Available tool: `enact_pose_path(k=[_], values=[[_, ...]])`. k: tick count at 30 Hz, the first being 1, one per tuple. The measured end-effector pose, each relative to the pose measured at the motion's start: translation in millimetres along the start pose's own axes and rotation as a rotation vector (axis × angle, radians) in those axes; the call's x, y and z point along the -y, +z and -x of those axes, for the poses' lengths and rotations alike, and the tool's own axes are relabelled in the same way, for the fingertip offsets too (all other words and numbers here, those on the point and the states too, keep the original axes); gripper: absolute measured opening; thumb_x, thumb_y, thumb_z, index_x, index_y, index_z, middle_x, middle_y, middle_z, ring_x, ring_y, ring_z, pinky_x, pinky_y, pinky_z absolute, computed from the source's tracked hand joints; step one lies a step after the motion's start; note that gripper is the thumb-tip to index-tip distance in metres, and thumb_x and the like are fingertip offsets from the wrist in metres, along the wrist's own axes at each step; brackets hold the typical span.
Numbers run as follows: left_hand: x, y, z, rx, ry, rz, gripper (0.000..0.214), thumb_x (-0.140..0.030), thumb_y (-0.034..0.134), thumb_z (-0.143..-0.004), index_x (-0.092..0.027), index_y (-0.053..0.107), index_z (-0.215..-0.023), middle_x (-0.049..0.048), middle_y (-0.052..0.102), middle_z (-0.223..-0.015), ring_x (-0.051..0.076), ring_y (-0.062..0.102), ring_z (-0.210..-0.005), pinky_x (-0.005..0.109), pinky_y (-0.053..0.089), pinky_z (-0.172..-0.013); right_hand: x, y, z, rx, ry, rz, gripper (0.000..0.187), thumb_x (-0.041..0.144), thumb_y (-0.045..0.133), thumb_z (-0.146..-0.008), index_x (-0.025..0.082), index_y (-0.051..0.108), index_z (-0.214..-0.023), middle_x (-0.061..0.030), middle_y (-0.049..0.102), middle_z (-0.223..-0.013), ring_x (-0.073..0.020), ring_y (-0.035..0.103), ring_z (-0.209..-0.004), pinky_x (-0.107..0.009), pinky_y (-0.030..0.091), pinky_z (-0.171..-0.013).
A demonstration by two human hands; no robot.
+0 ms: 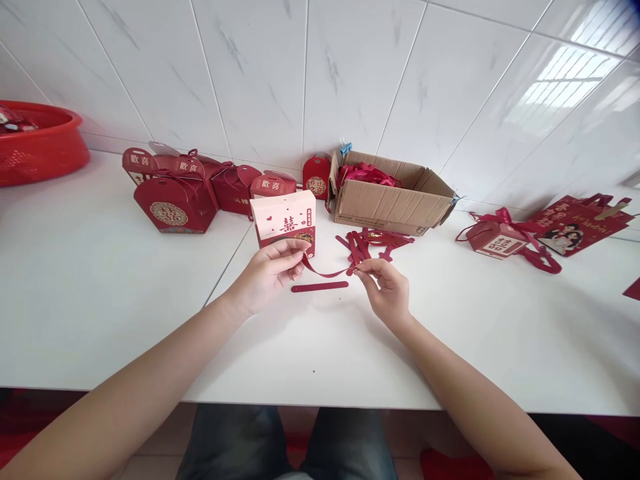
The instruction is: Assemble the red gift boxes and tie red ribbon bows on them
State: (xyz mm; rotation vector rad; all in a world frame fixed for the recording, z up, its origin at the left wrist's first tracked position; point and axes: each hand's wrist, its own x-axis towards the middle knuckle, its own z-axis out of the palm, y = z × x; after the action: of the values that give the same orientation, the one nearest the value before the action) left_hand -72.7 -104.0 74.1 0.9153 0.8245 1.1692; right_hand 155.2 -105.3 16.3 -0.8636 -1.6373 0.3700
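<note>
My left hand [273, 270] and my right hand [386, 287] each pinch one end of a dark red strip [327, 272], which sags in a curve between them just above the white table [100, 287]. A second red strip [320, 287] lies flat on the table right under it. A pink and red gift box [283, 223] stands upright just behind my left hand. Several more red strips [367, 241] lie in a loose pile behind my right hand.
An open cardboard box [390, 200] with red ribbons stands at the back centre. Several folded red gift boxes [185, 190] cluster at the back left, beside a red basket [37, 140]. A small ribboned box [500, 239] and a red bag [575, 223] lie at the right.
</note>
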Motion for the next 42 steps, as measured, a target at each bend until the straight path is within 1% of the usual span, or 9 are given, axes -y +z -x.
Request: enact_pose_path(k=[3, 7, 11, 15, 22, 27, 30, 35, 42], values=[[1, -0.5, -2, -0.005, -0.089, 0.098, 0.016, -0.009, 0.071, -0.072, -0.015, 0.065, -0.086, -0.0007, 0.060, -0.075, 0.008, 0.058, -0.058, 0.017, 0.045, -0.052, -5, -1, -3, -0.026, 0.118, -0.057, 0.004, 0.023, 0.063, -0.085, 0.020, 0.061, -0.087, -0.0027, 0.067, -0.079, -0.0151, 0.068, -0.074, -0.033, 0.060, -0.072], [3, 0.4, -3, 0.009, -0.151, 0.185, 0.014, -0.002, 0.065, -0.075, -0.012, 0.067, -0.084, 0.0012, 0.062, -0.076, 0.009, 0.063, -0.062, 0.018, 0.053, -0.059, -6, 0, -5, -0.030, 0.228, -0.108, 0.012, 0.031, 0.066, -0.082, 0.019, 0.061, -0.084, -0.0023, 0.067, -0.076, -0.0162, 0.069, -0.071, -0.034, 0.060, -0.070], [4, 1.7, -3, 0.025, -0.167, 0.234, 0.013, 0.000, 0.063, -0.075, -0.009, 0.070, -0.080, 0.0038, 0.064, -0.079, 0.008, 0.062, -0.064, 0.018, 0.053, -0.060, -8, 2, -3, 0.002, 0.263, -0.116, 0.014, 0.033, 0.066, -0.083, 0.019, 0.062, -0.085, -0.0030, 0.068, -0.077, -0.0167, 0.069, -0.073, -0.035, 0.060, -0.071], [4, 2.8, -2, 0.023, -0.146, 0.239, 0.018, 0.002, 0.064, -0.072, -0.009, 0.072, -0.084, 0.0042, 0.064, -0.081, 0.008, 0.060, -0.066, 0.017, 0.051, -0.060, -10, 3, -1, 0.016, 0.268, -0.126, 0.016, 0.033, 0.067, -0.082, 0.019, 0.062, -0.085, -0.0038, 0.068, -0.078, -0.0165, 0.068, -0.074, -0.035, 0.060, -0.072], [10, 2.4, -4, -0.068, -0.113, 0.147, 0.020, -0.003, 0.073, -0.070, -0.012, 0.074, -0.088, 0.0027, 0.067, -0.081, 0.006, 0.058, -0.065, 0.016, 0.047, -0.055, -9, 3, 0, 0.021, 0.262, -0.135, 0.012, 0.030, 0.067, -0.083, 0.019, 0.063, -0.084, -0.0036, 0.067, -0.080, -0.0159, 0.067, -0.076, -0.034, 0.059, -0.073], [12, -0.3, -5, -0.067, -0.071, 0.125, 0.024, -0.006, 0.077, -0.068, -0.013, 0.076, -0.090, 0.0048, 0.072, -0.086, 0.009, 0.064, -0.074, 0.018, 0.050, -0.066, -9, -1, -4, -0.003, 0.238, -0.166, 0.009, 0.027, 0.067, -0.083, 0.020, 0.063, -0.085, -0.0020, 0.067, -0.078, -0.0150, 0.067, -0.073, -0.033, 0.058, -0.071], [13, 0.2, -3, -0.078, -0.018, -0.019, 0.037, -0.009, 0.080, -0.066, -0.016, 0.074, -0.101, 0.0063, 0.075, -0.093, 0.012, 0.067, -0.082, 0.020, 0.052, -0.071, -10, -5, -6, -0.051, 0.241, -0.169, 0.011, 0.028, 0.068, -0.082, 0.020, 0.063, -0.085, -0.0028, 0.067, -0.080, -0.0153, 0.067, -0.075, -0.032, 0.058, -0.071], [16, 3.4, 3, -0.140, 0.065, -0.367, 0.047, -0.025, 0.079, -0.072, -0.016, 0.067, -0.117, 0.0083, 0.076, -0.099, 0.018, 0.070, -0.087, 0.028, 0.055, -0.082, -9, -8, -8, -0.056, 0.246, -0.167, 0.011, 0.030, 0.069, -0.083, 0.020, 0.064, -0.086, -0.0033, 0.067, -0.082, -0.0157, 0.067, -0.079, -0.033, 0.057, -0.074], [18, 2.5, 3, -0.066, 0.059, -0.388, 0.051, -0.024, 0.070, -0.078, -0.014, 0.058, -0.127, 0.0093, 0.073, -0.110, 0.020, 0.072, -0.086, 0.042, 0.053, -0.098, -10, -11, -11, -0.083, 0.288, -0.185, 0.013, 0.032, 0.071, -0.080, 0.021, 0.064, -0.084, -0.0025, 0.067, -0.080, -0.0156, 0.066, -0.077, -0.033, 0.056, -0.073]])
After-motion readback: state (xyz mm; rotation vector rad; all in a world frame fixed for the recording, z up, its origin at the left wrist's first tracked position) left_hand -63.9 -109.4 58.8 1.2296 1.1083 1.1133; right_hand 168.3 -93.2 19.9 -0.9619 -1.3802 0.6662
